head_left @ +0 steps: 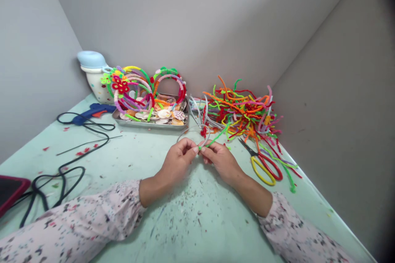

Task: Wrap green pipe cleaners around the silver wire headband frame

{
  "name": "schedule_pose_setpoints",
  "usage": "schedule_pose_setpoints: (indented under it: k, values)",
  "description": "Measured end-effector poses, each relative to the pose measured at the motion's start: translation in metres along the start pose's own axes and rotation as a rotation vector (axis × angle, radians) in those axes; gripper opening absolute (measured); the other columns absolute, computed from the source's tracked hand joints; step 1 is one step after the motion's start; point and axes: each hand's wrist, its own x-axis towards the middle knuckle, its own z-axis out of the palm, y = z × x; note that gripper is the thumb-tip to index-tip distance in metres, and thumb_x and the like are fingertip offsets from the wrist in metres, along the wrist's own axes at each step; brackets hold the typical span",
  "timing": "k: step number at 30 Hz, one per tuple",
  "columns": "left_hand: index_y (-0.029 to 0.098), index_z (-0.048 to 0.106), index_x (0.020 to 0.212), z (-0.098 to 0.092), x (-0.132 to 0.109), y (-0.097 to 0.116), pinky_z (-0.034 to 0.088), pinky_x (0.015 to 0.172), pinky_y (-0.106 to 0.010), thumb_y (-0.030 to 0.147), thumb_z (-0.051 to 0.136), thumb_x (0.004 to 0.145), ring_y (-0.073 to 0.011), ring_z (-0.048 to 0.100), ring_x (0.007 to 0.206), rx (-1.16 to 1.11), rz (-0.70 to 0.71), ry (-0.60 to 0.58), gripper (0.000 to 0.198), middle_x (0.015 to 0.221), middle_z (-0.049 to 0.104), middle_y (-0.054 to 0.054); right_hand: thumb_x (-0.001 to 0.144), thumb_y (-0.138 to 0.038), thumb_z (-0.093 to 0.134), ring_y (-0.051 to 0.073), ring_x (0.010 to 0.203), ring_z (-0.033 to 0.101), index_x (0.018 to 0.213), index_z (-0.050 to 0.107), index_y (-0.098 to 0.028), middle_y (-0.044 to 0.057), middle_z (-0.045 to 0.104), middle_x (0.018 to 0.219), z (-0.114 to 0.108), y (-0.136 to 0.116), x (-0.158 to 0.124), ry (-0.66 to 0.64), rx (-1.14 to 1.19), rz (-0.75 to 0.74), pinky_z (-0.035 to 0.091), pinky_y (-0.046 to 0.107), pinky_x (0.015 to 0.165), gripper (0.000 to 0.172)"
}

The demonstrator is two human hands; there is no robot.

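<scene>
My left hand [184, 152] pinches one end of a thin grey headband [185, 130], whose arc rises above my fingers. Close against it, my right hand [219, 158] is closed on a green pipe cleaner [219, 135] where it meets the band. A bit of green shows at the band between my fingertips, and the pipe cleaner's free end sticks out up and to the right. My fingers partly hide how the pipe cleaner sits on the band. Both hands are just above the pale green table [197, 222].
Behind my hands, a metal tray [148, 124] holds shells and wrapped headbands [135, 74]. A heap of colourful pipe cleaners [243, 107] lies at right, with scissors [262, 163] before it. At left are a blue glue gun [92, 111], its black cord [80, 160], a white container [97, 84] and a red-edged device [14, 189].
</scene>
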Motion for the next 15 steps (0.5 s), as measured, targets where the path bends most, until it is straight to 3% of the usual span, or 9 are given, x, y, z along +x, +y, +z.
schedule_pose_setpoints:
  k: [4, 10, 15]
  values:
    - [0.019, 0.051, 0.078, 0.001, -0.002, 0.001, 0.032, 0.053, -0.024, 0.033, 0.054, 0.085, -0.0100, 0.039, 0.053, 0.003, 0.042, 0.035, 0.015, 0.062, 0.046, 0.004, 0.080, -0.038, 0.060, 0.010, 0.050, 0.045, 0.079, 0.061, -0.017, -0.005, 0.053, 0.056, 0.002, -0.002, 0.000, 0.036, 0.004, 0.008, 0.034, 0.023, 0.052, 0.021]
    - [0.019, 0.050, 0.084, 0.001, -0.001, 0.002, 0.035, 0.059, -0.023, 0.032, 0.052, 0.087, -0.0104, 0.041, 0.060, 0.049, 0.099, 0.113, 0.014, 0.069, 0.048, 0.004, 0.085, -0.049, 0.055, 0.010, 0.045, 0.041, 0.063, 0.052, -0.019, -0.005, 0.048, 0.048, 0.004, -0.004, -0.005, 0.130, -0.011, -0.059, 0.033, 0.024, 0.047, 0.037]
    - [0.018, 0.051, 0.082, 0.001, -0.002, 0.004, 0.037, 0.063, -0.023, 0.031, 0.052, 0.086, -0.0119, 0.045, 0.066, 0.105, 0.122, 0.114, 0.014, 0.075, 0.052, 0.002, 0.084, -0.041, 0.057, 0.011, 0.050, 0.044, 0.073, 0.059, -0.019, -0.004, 0.050, 0.056, 0.009, -0.008, -0.011, 0.204, -0.043, -0.172, 0.036, 0.024, 0.050, 0.024]
